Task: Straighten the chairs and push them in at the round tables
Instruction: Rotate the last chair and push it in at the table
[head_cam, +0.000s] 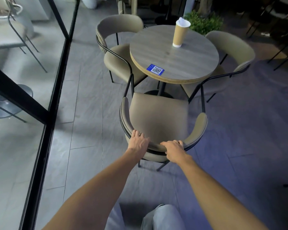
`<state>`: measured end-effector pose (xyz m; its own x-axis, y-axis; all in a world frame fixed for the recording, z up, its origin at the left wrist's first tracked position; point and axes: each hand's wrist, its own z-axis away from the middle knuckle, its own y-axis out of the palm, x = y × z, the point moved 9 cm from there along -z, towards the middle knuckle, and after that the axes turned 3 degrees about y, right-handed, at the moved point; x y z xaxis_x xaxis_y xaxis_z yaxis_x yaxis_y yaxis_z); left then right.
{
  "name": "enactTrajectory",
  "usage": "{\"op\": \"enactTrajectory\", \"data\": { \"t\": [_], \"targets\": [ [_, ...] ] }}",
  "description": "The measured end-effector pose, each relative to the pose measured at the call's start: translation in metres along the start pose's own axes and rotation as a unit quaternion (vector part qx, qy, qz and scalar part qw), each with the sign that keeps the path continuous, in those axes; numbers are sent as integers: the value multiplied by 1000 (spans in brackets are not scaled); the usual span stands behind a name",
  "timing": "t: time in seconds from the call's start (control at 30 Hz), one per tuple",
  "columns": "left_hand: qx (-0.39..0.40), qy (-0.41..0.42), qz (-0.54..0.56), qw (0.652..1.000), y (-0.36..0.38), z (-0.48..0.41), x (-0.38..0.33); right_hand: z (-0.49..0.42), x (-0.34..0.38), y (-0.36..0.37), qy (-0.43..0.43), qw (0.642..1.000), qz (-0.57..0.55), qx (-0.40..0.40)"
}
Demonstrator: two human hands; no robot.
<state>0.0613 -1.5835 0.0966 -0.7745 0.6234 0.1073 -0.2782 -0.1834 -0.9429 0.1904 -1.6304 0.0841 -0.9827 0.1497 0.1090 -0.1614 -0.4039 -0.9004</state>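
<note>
Taupe padded curved-back chair (158, 117) at 6 o'clock of round wooden counter (174, 53); left hand (139, 141), right hand (174, 151) clasp backrest. Next: push straight in.

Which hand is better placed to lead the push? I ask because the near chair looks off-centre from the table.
Probably the left hand: its grip is further round the curve of the near chair, so pushing there should swing it right towards the round table. The right hand, nearer mid-backrest, would steady it.
</note>
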Motion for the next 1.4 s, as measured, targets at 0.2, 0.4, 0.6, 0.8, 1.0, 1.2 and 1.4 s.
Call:
{"op": "enactTrajectory", "data": {
  "t": [0.2,0.4,0.6,0.8,1.0,1.2,1.4],
  "targets": [
    [-5,11,-4,1000,0,5,0,5,3,3,2,1000,3,8],
    [-1,26,-31,999,-2,8,0,9,7,2,4,1000,3,7],
    [3,28,-30,999,-2,12,-1,13,8,1,5,1000,-4,17],
    [0,27,-25,999,-3,15,0,13,10,-1,6,1000,-9,27],
    [6,30,-23,999,-3,18,-1,14,9,1,10,999,-9,38],
    [25,45,-28,998,-1,17,-3,15,8,2,12,999,-4,50],
    [62,89,-12,994,2,19,-2,14,13,-2,6,997,-7,83]
  ]
}}
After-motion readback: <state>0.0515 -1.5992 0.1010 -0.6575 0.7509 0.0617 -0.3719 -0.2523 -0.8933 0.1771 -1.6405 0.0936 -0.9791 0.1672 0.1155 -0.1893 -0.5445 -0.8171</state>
